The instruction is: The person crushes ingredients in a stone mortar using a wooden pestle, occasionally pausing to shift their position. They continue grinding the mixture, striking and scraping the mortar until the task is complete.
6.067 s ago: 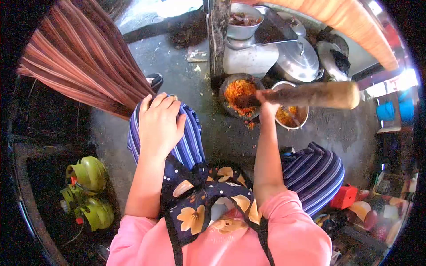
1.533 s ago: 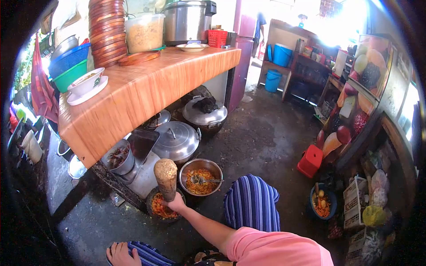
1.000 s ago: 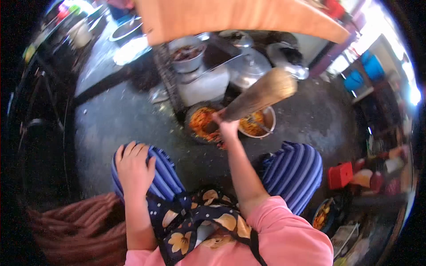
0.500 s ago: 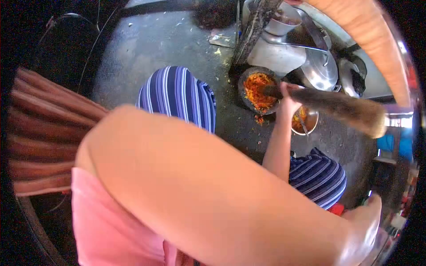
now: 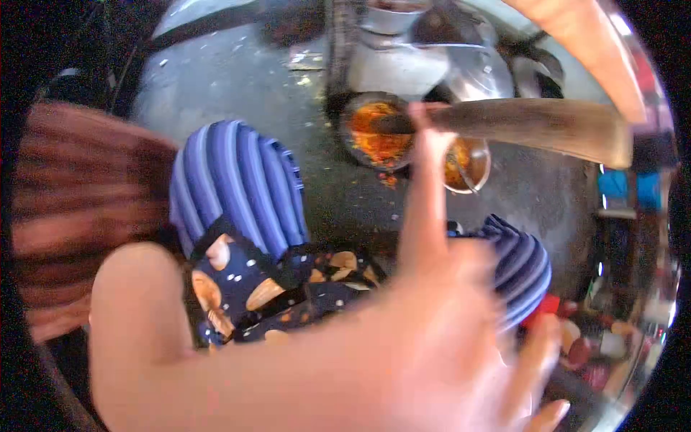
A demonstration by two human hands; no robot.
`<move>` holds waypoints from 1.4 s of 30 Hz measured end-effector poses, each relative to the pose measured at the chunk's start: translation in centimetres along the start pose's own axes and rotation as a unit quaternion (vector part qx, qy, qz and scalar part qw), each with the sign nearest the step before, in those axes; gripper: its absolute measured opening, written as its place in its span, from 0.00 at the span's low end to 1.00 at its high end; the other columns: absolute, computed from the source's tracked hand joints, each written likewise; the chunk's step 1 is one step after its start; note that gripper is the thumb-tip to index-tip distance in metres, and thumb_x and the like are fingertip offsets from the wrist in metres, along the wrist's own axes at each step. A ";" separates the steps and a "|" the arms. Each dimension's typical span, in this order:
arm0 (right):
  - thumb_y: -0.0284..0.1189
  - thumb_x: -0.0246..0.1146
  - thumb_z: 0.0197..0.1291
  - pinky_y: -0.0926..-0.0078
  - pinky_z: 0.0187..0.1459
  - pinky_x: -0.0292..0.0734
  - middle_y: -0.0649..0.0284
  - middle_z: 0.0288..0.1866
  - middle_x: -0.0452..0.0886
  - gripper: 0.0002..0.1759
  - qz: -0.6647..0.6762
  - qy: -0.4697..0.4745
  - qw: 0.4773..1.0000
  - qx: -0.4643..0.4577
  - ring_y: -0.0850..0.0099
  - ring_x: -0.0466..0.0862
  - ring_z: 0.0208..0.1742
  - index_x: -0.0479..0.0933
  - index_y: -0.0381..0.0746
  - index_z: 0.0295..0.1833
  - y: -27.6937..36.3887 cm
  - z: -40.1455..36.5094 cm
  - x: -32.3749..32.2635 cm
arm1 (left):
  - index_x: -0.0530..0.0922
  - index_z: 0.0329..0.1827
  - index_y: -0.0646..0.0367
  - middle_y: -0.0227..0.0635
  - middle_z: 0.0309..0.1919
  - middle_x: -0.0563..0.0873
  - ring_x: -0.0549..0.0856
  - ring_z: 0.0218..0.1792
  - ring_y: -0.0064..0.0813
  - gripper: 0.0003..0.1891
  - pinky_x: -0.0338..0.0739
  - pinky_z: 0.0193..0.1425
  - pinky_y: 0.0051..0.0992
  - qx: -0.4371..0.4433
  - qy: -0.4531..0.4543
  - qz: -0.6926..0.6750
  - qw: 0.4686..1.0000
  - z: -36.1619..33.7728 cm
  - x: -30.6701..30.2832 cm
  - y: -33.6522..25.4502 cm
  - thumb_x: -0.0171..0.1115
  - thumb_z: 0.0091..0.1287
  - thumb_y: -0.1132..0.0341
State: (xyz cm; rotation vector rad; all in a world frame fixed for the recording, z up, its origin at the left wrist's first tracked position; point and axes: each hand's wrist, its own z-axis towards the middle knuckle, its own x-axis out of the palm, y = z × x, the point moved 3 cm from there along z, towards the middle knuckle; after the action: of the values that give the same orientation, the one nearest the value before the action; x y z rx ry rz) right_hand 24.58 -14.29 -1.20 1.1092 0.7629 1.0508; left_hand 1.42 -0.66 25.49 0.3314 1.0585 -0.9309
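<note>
My right hand [image 5: 429, 128] is closed around a long wooden pestle [image 5: 536, 128]. The pestle's dark end rests in a round dark mortar [image 5: 350, 147] holding orange-red mash [image 5: 378, 133]. Beside the mortar, partly behind my right forearm, is a metal bowl [image 5: 481, 164] with orange food and a spoon [image 5: 466, 176]. My left arm crosses the foreground, and my left hand [image 5: 461, 331] is badly blurred, fingers spread, with nothing visible in it. Crumbs of the mash [image 5: 387, 180] lie on the dark floor just below the mortar.
Striped cloth covers both knees [image 5: 234, 180] [image 5: 522, 270]. Metal pots [image 5: 391, 20] and a shiny lid [image 5: 479, 72] stand behind the mortar. Reddish-brown folded cloth [image 5: 86, 216] hangs at left. A blurred skin-coloured shape [image 5: 583, 43] crosses the upper right.
My left hand has swung inward from the lower right, uncovering dark patterned cloth between the knees. The view has shifted, so mortar and bowl appear further left. My right hand still grips the pestle.
</note>
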 end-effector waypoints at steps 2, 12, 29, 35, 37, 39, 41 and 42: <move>0.26 0.74 0.42 0.70 0.45 0.69 0.66 0.33 0.76 0.14 0.032 0.042 0.999 -0.010 0.70 0.73 0.36 0.75 0.38 0.33 4.0 1.5 -0.4 | 0.81 0.38 0.58 0.32 0.45 0.82 0.81 0.43 0.26 0.12 0.72 0.50 0.33 -0.010 -0.009 0.009 1.000 -0.8 0.3 0.9 0.58 0.54 0.64; 0.16 0.72 0.38 0.70 0.49 0.68 0.63 0.32 0.78 0.14 0.104 0.036 0.991 0.075 0.70 0.74 0.39 0.74 0.39 0.29 -3.7 -2.4 0.6 | 0.82 0.37 0.58 0.30 0.46 0.82 0.81 0.44 0.24 0.12 0.72 0.51 0.32 -0.013 -0.016 0.039 0.999 -0.1 -1.5 -1.3 0.56 0.54 0.63; 0.14 0.72 0.39 0.76 0.42 0.74 0.68 0.32 0.75 0.20 0.148 0.060 0.986 0.047 0.76 0.75 0.36 0.71 0.38 0.36 -1.2 -0.1 1.4 | 0.79 0.51 0.55 0.40 0.53 0.79 0.74 0.56 0.43 0.21 0.69 0.59 0.38 -0.431 0.086 0.192 0.877 -12.1 4.2 16.3 0.61 0.56 0.56; 0.19 0.73 0.39 0.74 0.43 0.72 0.65 0.32 0.78 0.16 0.058 0.066 0.996 -0.033 0.73 0.75 0.32 0.73 0.37 0.34 6.7 2.5 0.7 | 0.83 0.39 0.55 0.39 0.41 0.83 0.81 0.45 0.42 0.18 0.75 0.51 0.36 -0.507 0.200 0.180 0.819 -11.7 5.0 18.9 0.60 0.55 0.52; 0.20 0.70 0.40 0.76 0.43 0.71 0.64 0.30 0.79 0.10 0.078 -0.002 0.997 -0.019 0.72 0.76 0.35 0.77 0.37 0.29 -0.5 1.1 1.8 | 0.83 0.39 0.55 0.39 0.40 0.83 0.81 0.44 0.42 0.18 0.75 0.50 0.37 -0.505 0.206 0.184 0.818 -11.4 5.4 19.3 0.60 0.55 0.52; 0.22 0.72 0.39 0.72 0.47 0.70 0.66 0.33 0.78 0.14 0.061 0.094 0.992 0.061 0.72 0.75 0.40 0.76 0.40 0.34 -9.2 -0.9 0.9 | 0.83 0.38 0.55 0.39 0.38 0.84 0.82 0.43 0.42 0.18 0.76 0.48 0.38 -0.503 0.228 0.184 0.813 -11.1 5.5 19.2 0.60 0.55 0.51; 0.21 0.72 0.41 0.70 0.49 0.70 0.66 0.34 0.77 0.15 0.023 0.039 0.999 0.023 0.71 0.75 0.39 0.74 0.39 0.35 -6.9 -1.8 1.4 | 0.83 0.38 0.55 0.39 0.38 0.84 0.82 0.43 0.42 0.18 0.76 0.47 0.38 -0.499 0.220 0.197 0.815 -10.4 5.3 19.0 0.60 0.55 0.50; 0.20 0.72 0.41 0.71 0.49 0.70 0.66 0.35 0.76 0.16 0.031 0.032 0.999 0.031 0.72 0.74 0.38 0.74 0.39 0.35 -3.3 -1.6 1.4 | 0.83 0.38 0.55 0.39 0.38 0.84 0.82 0.43 0.42 0.18 0.76 0.47 0.38 -0.488 0.224 0.201 0.819 -10.3 5.4 18.8 0.60 0.55 0.50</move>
State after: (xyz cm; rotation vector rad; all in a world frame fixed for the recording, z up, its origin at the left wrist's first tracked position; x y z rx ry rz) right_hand 24.59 -12.76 -4.81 1.1629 0.8212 1.1260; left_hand 10.94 14.35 12.42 -0.1098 1.6750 0.1624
